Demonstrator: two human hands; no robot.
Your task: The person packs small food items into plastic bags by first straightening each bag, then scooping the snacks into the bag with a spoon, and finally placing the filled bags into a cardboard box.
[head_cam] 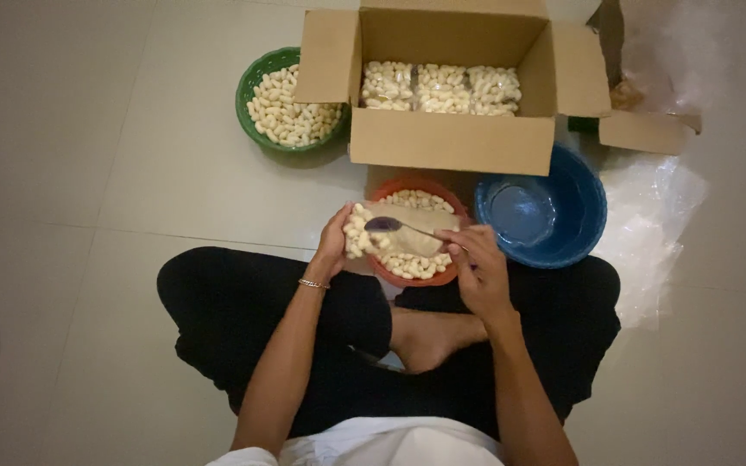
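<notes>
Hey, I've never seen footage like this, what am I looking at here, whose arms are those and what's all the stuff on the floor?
There is one picture, taken by a camera worn on a person's head, looking down. The person sits cross-legged on a tiled floor, and the arms are their own.

The left hand holds a clear packet partly filled with small pale oval pieces. The right hand holds a spoon over that packet.

Beneath is an orange bowl of the same pieces. Further off stand a green basket of them, an open cardboard box holding filled packets, and a blue bowl with no pieces in it. Clear plastic sheeting lies at the picture's right.
</notes>
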